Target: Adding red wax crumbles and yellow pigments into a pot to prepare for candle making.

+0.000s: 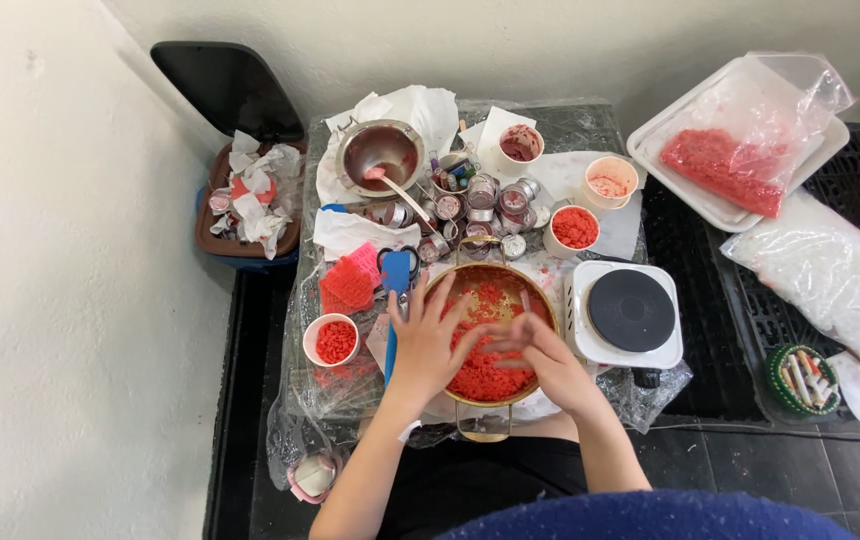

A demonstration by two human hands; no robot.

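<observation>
A brass-coloured pot with two handles sits on a plastic-covered low table, partly filled with red wax chips. My left hand rests on the pot's left rim with fingers spread, holding nothing. Over the red chips inside the pot is my right hand, blurred, its fingers bunched; I cannot tell whether it holds chips. A small white cup of red chips stands left of the pot.
A white single hotplate sits right of the pot. Behind it are several small tins, cups of red material, a metal bowl with a spoon, and blue scissors. A waste bin stands left; bagged wax lies right.
</observation>
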